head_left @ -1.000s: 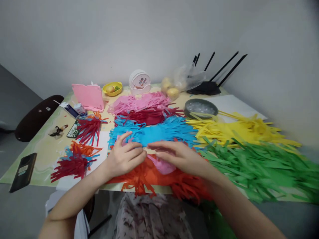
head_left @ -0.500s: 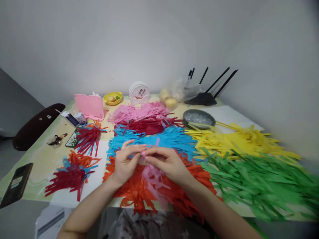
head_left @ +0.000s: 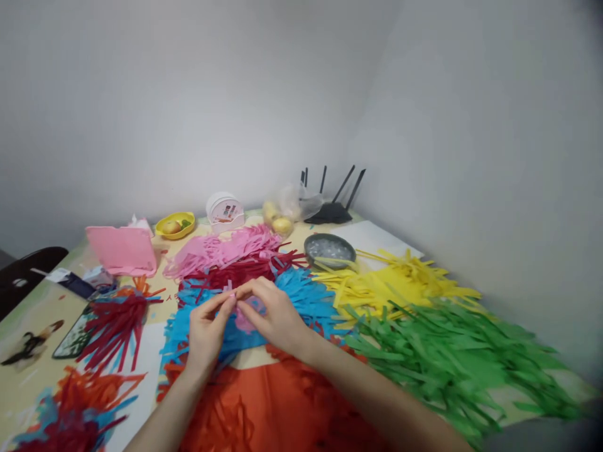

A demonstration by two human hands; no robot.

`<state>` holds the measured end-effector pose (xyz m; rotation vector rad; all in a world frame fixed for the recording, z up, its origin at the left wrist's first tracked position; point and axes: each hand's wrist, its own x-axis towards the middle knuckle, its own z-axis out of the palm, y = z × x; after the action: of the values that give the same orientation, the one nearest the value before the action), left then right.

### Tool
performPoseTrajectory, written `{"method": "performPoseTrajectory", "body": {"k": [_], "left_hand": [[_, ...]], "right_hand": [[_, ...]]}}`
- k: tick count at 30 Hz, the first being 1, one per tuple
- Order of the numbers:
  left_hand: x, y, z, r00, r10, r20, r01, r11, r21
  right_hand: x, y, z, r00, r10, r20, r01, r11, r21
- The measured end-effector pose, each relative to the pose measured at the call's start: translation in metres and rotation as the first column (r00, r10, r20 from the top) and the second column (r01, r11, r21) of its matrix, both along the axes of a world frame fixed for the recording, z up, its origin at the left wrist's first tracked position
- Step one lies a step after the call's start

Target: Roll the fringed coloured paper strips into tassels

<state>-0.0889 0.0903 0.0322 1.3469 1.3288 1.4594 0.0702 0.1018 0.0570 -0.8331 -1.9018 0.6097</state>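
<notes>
My left hand [head_left: 206, 331] and my right hand [head_left: 276, 317] meet over the blue fringed paper [head_left: 306, 292]. Thumb and forefinger of each are pinched together on a pink tissue-paper tassel [head_left: 245, 319]. Its fringe is partly hidden behind my right fingers, and a short pink end pokes up above the fingertips. Beneath my forearms spreads a red-orange fringed sheet [head_left: 264, 402]. Dark red fringed paper [head_left: 221, 276] and a pink fringed pile [head_left: 226, 248] lie beyond the blue one.
Yellow fringe [head_left: 400, 285] and green fringe [head_left: 452, 351] cover the right side. Finished-looking multicoloured tassels [head_left: 117, 320] lie left, beside a phone [head_left: 73, 336]. Farther back stand a pink tablet case [head_left: 121, 250], a yellow fruit bowl [head_left: 175, 226], a dark bowl [head_left: 330, 251] and a black router [head_left: 330, 213].
The view has swung to the right and up. Both hands have moved away from the table's near edge, still pinching the pink tassel, which now hangs less visibly below them.
</notes>
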Motion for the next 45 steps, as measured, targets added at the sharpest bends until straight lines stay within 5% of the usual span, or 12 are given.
{"method": "performPoseTrajectory", "body": {"k": [3,5,7,10,14,18,24,28,37,45], "left_hand": [[-0.01,0.007,0.002,0.996,0.056,0.074,-0.057,0.998,0.011],[-0.022,0.006,0.006,0.992,0.103,0.068,-0.103,0.995,0.007],[-0.033,0.002,0.01,0.993,0.11,0.039,-0.109,0.994,-0.01],[-0.045,-0.005,0.014,0.997,0.072,0.012,-0.071,0.997,-0.041],[-0.048,-0.011,0.011,0.999,0.035,-0.01,-0.036,0.996,-0.081],[-0.045,-0.017,0.008,0.997,0.01,-0.078,-0.019,0.992,-0.124],[-0.034,-0.029,0.01,0.995,-0.075,-0.07,0.064,0.988,-0.144],[-0.029,-0.038,0.012,0.996,-0.085,-0.017,0.081,0.986,-0.146],[-0.028,-0.051,0.015,0.991,-0.089,-0.098,0.077,0.99,-0.119],[-0.024,-0.049,0.009,0.992,-0.124,-0.028,0.119,0.981,-0.153]], "right_hand": [[0.035,0.048,-0.001,0.952,-0.198,0.232,0.207,0.978,-0.016],[0.075,0.093,-0.005,0.803,-0.432,0.411,0.511,0.854,-0.101],[0.117,0.135,-0.018,0.698,-0.516,0.497,0.646,0.752,-0.127],[0.162,0.176,-0.049,0.577,-0.5,0.646,0.745,0.646,-0.166],[0.175,0.194,-0.088,0.494,-0.415,0.764,0.781,0.597,-0.182],[0.175,0.198,-0.104,0.435,-0.359,0.826,0.796,0.583,-0.166],[0.187,0.19,-0.105,0.369,-0.266,0.89,0.77,0.624,-0.133],[0.185,0.185,-0.101,0.373,-0.19,0.908,0.725,0.671,-0.157],[0.175,0.185,-0.091,0.367,-0.133,0.921,0.716,0.672,-0.188],[0.176,0.174,-0.088,0.433,-0.184,0.883,0.698,0.688,-0.199]]}}
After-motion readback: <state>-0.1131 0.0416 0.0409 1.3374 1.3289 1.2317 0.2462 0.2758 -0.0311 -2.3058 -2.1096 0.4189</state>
